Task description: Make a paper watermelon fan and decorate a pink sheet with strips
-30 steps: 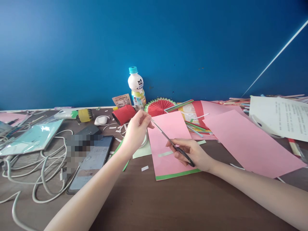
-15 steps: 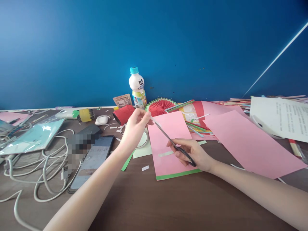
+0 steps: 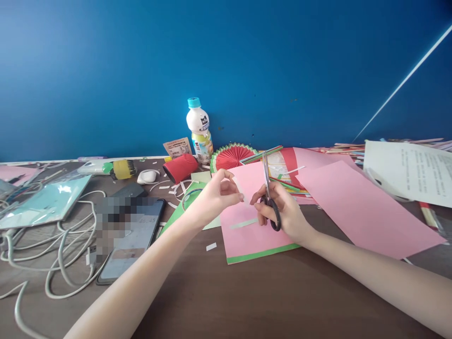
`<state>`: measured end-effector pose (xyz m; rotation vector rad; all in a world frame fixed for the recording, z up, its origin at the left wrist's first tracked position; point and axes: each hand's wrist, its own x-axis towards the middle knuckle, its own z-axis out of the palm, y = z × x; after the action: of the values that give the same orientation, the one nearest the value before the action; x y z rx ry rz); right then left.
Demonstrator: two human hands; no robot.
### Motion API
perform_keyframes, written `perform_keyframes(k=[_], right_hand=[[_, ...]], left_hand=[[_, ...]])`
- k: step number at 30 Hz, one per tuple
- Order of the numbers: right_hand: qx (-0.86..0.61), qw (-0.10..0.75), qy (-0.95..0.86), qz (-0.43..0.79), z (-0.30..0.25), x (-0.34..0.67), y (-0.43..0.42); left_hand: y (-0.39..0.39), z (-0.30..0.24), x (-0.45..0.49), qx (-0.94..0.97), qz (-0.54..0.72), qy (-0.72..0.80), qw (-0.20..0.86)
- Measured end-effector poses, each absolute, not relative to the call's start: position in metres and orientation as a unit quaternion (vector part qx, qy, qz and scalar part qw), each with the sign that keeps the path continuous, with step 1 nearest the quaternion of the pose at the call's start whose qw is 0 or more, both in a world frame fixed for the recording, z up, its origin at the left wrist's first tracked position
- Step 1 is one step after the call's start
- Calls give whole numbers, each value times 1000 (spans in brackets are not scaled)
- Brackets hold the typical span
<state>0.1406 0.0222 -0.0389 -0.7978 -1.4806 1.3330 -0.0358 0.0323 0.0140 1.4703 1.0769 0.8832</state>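
Observation:
In front of me, my left hand (image 3: 223, 194) is closed in a pinch on a narrow whitish strip (image 3: 246, 199), probably tape or paper. Close to its right, my right hand (image 3: 287, 214) holds scissors (image 3: 266, 176) by their black handles, blades pointing up and away from me. Both hands hover over a pink sheet of paper (image 3: 254, 242), with a green edge showing along its near side. A pale strip (image 3: 244, 224) lies across the pink sheet. The fingertips of the two hands are nearly touching.
Behind stand a bottle (image 3: 199, 129), a red roll (image 3: 181, 168) and a red-green pleated paper fan (image 3: 235, 156). At left lie a phone (image 3: 136, 245) and white cables (image 3: 63, 256). More pink paper (image 3: 367, 207) and a printed sheet (image 3: 409, 172) lie right. Paper scraps (image 3: 211, 246) are scattered about.
My left hand has moved right and down, toward my right hand. The scissors have swung from pointing at the left hand to upright. The strip's end is now between the hands.

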Motion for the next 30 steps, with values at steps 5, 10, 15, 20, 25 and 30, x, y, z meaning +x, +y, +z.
perform_keyframes(k=[5, 10, 15, 20, 25, 30], right_hand=[[-325, 457, -611, 559, -35, 140, 21], [-325, 449, -612, 564, -34, 140, 20], [-337, 446, -613, 558, -37, 139, 21], [-334, 452, -617, 550, -41, 140, 22], [-329, 452, -619, 552, -42, 141, 22], [-352, 446, -613, 549, -43, 141, 21]], left_hand=[[31, 9, -32, 632, 327, 445, 544], [31, 5, -31, 643, 314, 441, 541], [30, 3, -30, 651, 316, 442, 529], [29, 0, -29, 664, 310, 461, 500], [27, 1, -29, 674, 305, 469, 483], [24, 2, -27, 683, 303, 482, 457]])
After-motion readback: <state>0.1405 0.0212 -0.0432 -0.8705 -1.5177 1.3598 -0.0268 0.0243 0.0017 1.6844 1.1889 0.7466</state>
